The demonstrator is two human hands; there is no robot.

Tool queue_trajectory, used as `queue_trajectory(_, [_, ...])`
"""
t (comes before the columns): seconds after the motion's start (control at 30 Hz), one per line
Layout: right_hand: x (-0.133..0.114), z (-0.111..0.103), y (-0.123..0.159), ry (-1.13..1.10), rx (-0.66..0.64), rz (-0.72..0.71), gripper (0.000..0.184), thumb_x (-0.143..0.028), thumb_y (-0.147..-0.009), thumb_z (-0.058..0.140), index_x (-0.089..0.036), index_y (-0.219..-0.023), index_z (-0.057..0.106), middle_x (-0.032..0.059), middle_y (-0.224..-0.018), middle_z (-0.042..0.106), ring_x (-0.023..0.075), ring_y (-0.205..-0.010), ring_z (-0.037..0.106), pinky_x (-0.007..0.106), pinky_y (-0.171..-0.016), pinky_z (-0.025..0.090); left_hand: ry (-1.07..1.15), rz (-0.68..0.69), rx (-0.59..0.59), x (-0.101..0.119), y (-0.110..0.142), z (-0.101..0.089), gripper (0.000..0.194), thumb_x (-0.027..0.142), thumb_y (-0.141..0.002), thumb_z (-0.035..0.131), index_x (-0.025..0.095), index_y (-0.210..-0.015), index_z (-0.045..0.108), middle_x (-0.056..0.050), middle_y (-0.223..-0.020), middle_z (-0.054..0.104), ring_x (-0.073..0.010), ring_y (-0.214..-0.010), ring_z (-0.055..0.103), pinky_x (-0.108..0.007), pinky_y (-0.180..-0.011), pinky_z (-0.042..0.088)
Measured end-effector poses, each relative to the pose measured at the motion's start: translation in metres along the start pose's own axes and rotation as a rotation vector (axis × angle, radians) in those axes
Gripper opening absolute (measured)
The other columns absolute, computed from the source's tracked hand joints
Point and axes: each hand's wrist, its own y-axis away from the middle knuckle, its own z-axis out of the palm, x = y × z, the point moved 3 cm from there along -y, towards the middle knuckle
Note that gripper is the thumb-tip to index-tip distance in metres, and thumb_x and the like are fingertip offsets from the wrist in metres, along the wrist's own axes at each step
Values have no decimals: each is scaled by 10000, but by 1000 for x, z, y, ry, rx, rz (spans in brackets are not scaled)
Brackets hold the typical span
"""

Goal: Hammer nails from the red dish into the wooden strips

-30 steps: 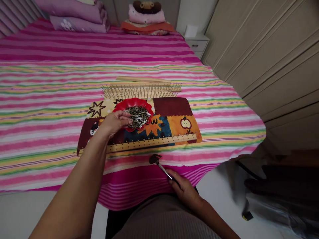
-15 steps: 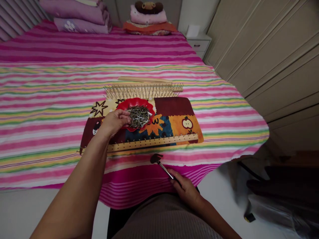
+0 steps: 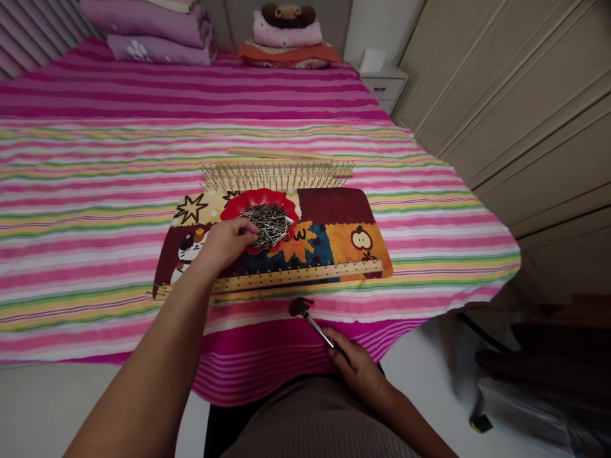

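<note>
My left hand is at the left edge of a red scalloped bowl, its fingers pinched together beside the loose nails. Whatever lies between those fingertips is too small to make out. My right hand is wrapped round the handle of a hammer, whose dark head rests near the bed's front edge. Between the two lies a long wooden strip with a row of nails standing in it and a line of holes, along the mat's near side.
A patterned mat lies under the bowl on the striped bed. Behind it are several wooden strips bristling with nails. Folded bedding and stacked pillows sit at the back; a wardrobe stands right.
My left hand has drawn slightly back and down at the bowl's edge, its fingers closing into a pinch. My right hand and the hammer stay nearly still.
</note>
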Motion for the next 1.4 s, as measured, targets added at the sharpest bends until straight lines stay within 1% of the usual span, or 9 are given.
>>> queue_trajectory(0.13, [-1, 0, 0, -1, -6, -1, 421, -279, -927, 442, -215, -1331, 541, 82, -1292, 616, 204, -1193, 574, 365, -1022, 447, -283, 77, -94, 12, 0, 13, 110, 241, -655, 640, 226, -745, 702, 10, -720, 681, -153, -697, 599, -256, -700, 444])
queue_trajectory(0.3, [-4, -1, 1, -3, -12, -7, 424, -263, -926, 438, -233, -1338, 535, 65, -1300, 611, 201, -1203, 567, 367, -1023, 446, -503, 93, -99, 12, -5, 17, 96, 215, -680, 593, 225, -681, 688, -39, -712, 684, -199, -703, 608, -272, -652, 412])
queue_trajectory(0.43, [-4, -2, 0, -4, -6, -7, 420, -268, -930, 441, -238, -1339, 536, 63, -1296, 615, 203, -1196, 572, 370, -1020, 450, -524, 96, -24, 11, -7, 13, 105, 235, -715, 570, 227, -686, 671, -52, -771, 703, -208, -735, 620, -263, -647, 408])
queue_trajectory(0.57, [-2, -1, 1, -1, -2, -6, 416, -265, -929, 445, -234, -1332, 539, 66, -1293, 616, 200, -1192, 574, 361, -1012, 455, -439, 71, 37, 14, -8, 15, 145, 235, -726, 566, 235, -803, 688, -38, -804, 711, -199, -744, 627, -264, -685, 427])
queue_trajectory(0.73, [-1, -1, 1, -2, -19, 23, 422, -276, -932, 443, -228, -1342, 528, 69, -1304, 608, 205, -1197, 570, 368, -1016, 450, -446, 23, -22, 18, -13, 25, 129, 330, -701, 614, 219, -707, 678, -42, -620, 652, -215, -680, 611, -287, -659, 423])
queue_trajectory(0.93, [-3, -1, 0, -3, -8, 23, 422, -287, -930, 438, -222, -1335, 540, 72, -1287, 621, 207, -1180, 584, 360, -1005, 462, -446, -7, -80, 19, -17, 23, 84, 260, -646, 605, 226, -577, 640, -38, -506, 586, -214, -642, 595, -280, -639, 407])
queue_trajectory(1.17, [1, 0, 1, 0, 3, 1, 424, -263, -924, 453, -230, -1340, 533, 66, -1289, 619, 207, -1176, 587, 372, -1007, 461, -269, -103, -23, 11, -6, 3, 107, 280, -648, 619, 215, -563, 609, -22, -558, 607, -194, -630, 584, -274, -620, 407])
queue_trajectory(1.23, [2, 0, 1, -1, 11, -1, 426, -253, -920, 457, -238, -1339, 534, 64, -1288, 620, 210, -1173, 590, 375, -1007, 462, -117, -140, -8, 5, -3, 0, 108, 293, -631, 643, 209, -569, 616, -8, -558, 610, -182, -632, 587, -264, -617, 421])
queue_trajectory(1.4, [-2, -1, 0, -11, 6, -8, 420, -249, -920, 452, -235, -1330, 542, 63, -1290, 620, 208, -1188, 579, 368, -1008, 463, 429, -234, 8, -3, 5, 1, 154, 257, -529, 716, 170, -582, 599, 1, -595, 626, -124, -577, 569, -240, -572, 469])
